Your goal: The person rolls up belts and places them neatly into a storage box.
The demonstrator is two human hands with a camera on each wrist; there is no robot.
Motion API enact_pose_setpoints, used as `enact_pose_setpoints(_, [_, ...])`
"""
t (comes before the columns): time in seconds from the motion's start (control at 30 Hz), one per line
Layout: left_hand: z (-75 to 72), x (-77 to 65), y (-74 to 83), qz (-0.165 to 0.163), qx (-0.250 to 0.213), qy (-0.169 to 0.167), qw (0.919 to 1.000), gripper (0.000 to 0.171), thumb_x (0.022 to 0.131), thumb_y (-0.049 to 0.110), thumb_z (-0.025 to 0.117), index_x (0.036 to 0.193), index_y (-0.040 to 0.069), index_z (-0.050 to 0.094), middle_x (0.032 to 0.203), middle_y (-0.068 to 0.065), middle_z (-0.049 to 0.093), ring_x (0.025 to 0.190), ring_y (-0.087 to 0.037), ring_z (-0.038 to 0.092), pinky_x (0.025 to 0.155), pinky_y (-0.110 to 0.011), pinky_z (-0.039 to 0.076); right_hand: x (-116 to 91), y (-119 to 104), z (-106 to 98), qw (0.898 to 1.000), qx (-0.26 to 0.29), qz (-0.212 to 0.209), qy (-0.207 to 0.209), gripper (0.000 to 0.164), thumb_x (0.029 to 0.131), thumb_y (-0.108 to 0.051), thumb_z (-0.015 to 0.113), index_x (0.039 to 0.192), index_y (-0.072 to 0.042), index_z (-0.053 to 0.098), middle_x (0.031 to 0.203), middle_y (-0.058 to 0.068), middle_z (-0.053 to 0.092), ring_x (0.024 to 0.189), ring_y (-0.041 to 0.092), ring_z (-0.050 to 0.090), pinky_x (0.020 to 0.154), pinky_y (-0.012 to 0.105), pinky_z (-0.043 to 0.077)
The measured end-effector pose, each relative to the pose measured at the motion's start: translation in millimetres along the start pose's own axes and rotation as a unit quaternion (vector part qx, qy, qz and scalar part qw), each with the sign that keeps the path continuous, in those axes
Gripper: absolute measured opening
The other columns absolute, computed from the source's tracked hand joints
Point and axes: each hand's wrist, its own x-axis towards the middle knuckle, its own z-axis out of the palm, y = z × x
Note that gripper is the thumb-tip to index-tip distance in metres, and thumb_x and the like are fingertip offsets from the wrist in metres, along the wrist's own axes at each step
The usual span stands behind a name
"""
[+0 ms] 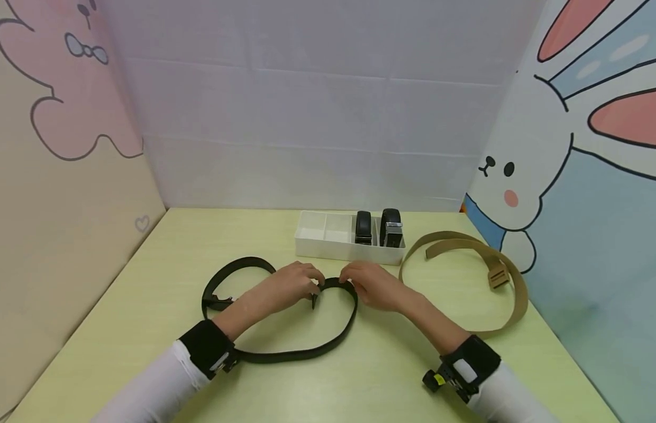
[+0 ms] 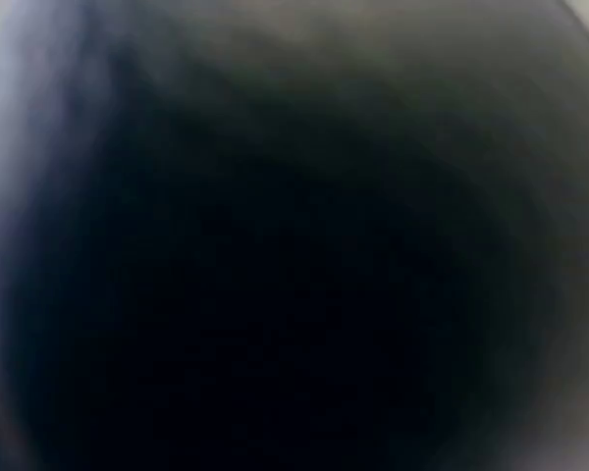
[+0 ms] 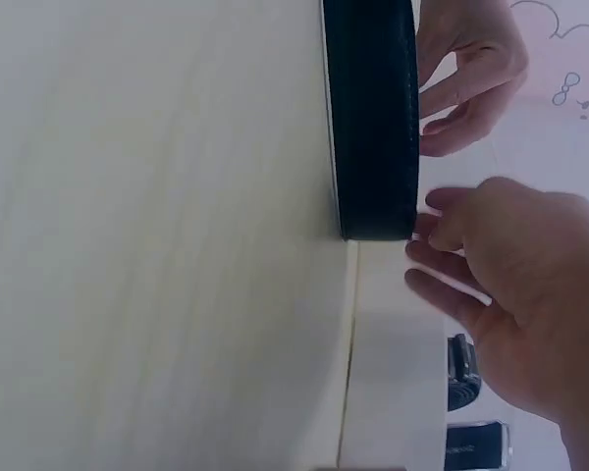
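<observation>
A black belt lies in a wide loop on the table, its buckle toward the left. With its fingers bent, my left hand holds the belt close to its free end, which hangs just below the fingertips. To the right, my right hand pinches the same strap by its upper edge. In the right wrist view the strap stands on edge, the right thumb and forefinger right at it and the other fingers spread. The left wrist view is dark and blurred and shows neither hand nor belt.
Behind the hands stands a white compartment box with two rolled black belts in its right compartments. A tan webbing belt lies looped at the right, near the table's edge. Printed panels close off the sides and back.
</observation>
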Motion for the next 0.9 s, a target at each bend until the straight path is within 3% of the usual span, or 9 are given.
enact_pose_setpoints(0.1, [-2.6,-4.5,-0.6,0.000,-0.004,0.005,1.0000,0.013,0.090,0.020,0.091,0.104,0.019,0.091,0.121,0.002,0.085,0.120,-0.019,0.076,0.102,-0.036,0.062,-7,-25,-20,0.999,-0.028,-0.038,-0.027,0.026,0.096,0.012,0.072,0.115,-0.004,0.080,0.127,0.013,0.077,0.119,0.029,0.075,0.101,0.044,0.063])
enact_pose_setpoints(0.2, [-5.8,-7.7,-0.5,0.003,-0.009,0.012,0.9999,0.011,0.092,0.021,0.090,0.103,0.019,0.091,0.115,0.003,0.085,0.119,-0.018,0.077,0.101,-0.037,0.062,-12,-34,-24,0.996,-0.051,-0.054,-0.048,0.020,0.093,0.000,0.087,0.111,-0.007,0.081,0.126,0.009,0.075,0.120,0.025,0.073,0.102,0.039,0.063])
enact_pose_setpoints(0.37, [-5.3,-9.8,1.8,0.005,-0.031,0.024,0.9992,0.002,0.095,0.018,0.089,0.097,0.018,0.090,0.100,0.004,0.082,0.100,-0.014,0.076,0.091,-0.028,0.061,-14,-41,-16,0.993,-0.080,-0.079,-0.026,0.026,0.090,-0.024,0.098,0.105,-0.013,0.080,0.117,0.003,0.075,0.114,0.021,0.072,0.102,0.037,0.062])
enact_pose_setpoints(0.57, [-4.7,-10.0,10.9,-0.032,-0.057,0.018,0.9977,0.013,0.101,0.016,0.085,0.088,0.017,0.086,0.081,0.004,0.068,0.070,-0.004,0.052,0.067,-0.016,0.042,-8,-54,-7,0.989,-0.080,-0.123,0.008,0.024,0.091,-0.033,0.097,0.098,-0.017,0.080,0.106,-0.001,0.073,0.101,0.017,0.068,0.093,0.032,0.059])
enact_pose_setpoints(0.73, [-4.9,-10.8,17.0,-0.079,-0.077,0.017,0.9937,0.019,0.102,0.014,0.085,0.083,0.016,0.082,0.075,0.005,0.058,0.066,-0.001,0.039,0.062,-0.017,0.034,-3,-62,-4,0.987,-0.101,-0.118,0.032,0.023,0.091,-0.027,0.097,0.090,-0.016,0.077,0.094,-0.003,0.070,0.090,0.014,0.063,0.084,0.028,0.056])
enact_pose_setpoints(0.9, [-3.2,-7.9,25.2,-0.116,-0.116,0.036,0.9858,0.031,0.101,0.013,0.085,0.073,0.019,0.073,0.066,0.009,0.050,0.062,-0.001,0.037,0.059,-0.019,0.030,3,-68,2,0.989,-0.124,-0.068,0.050,0.026,0.090,-0.029,0.098,0.084,-0.019,0.074,0.087,-0.005,0.068,0.084,0.012,0.060,0.075,0.024,0.054])
